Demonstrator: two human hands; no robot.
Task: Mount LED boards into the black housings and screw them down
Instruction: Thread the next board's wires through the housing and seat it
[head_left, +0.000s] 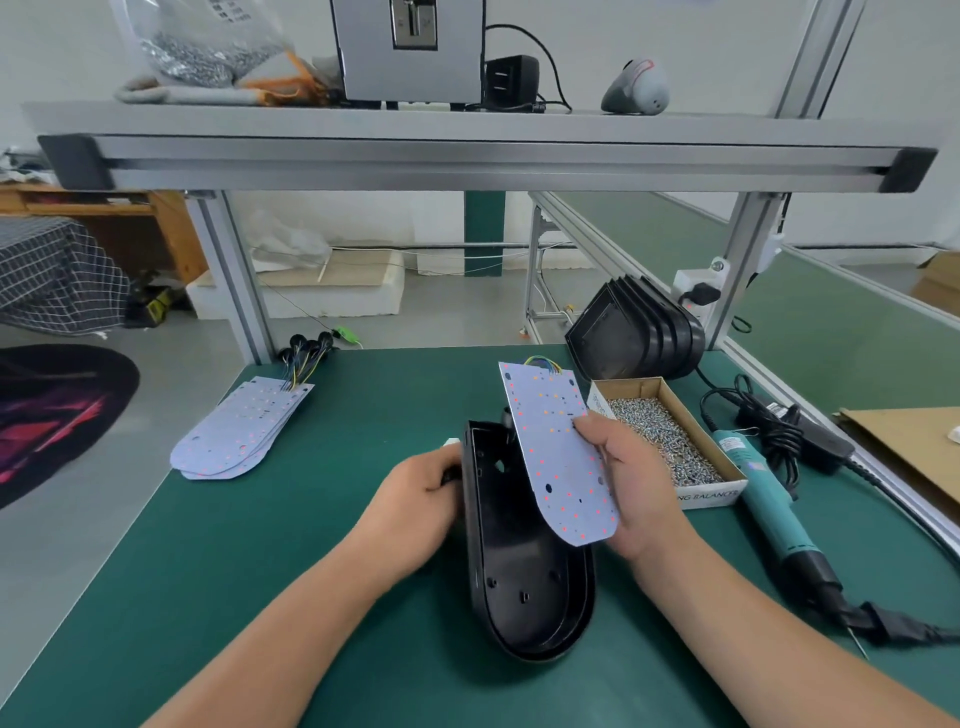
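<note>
Bench mat (260, 571), green, under black housing (519, 597) — grey floor (78, 519) beyond.

We can read only "NG BALANCE", on the front wall of the screw box (711, 496) by the worktop's (311, 519) right edge.

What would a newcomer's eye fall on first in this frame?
First the pale LED board, dotted red and orange, which the right hand holds tilted over the open black housing at the middle of the green mat. The left hand grips the housing's left wall. Next come the fanned stack of boards at far left, and the box of screws beside the teal screwdriver on the right.
</note>
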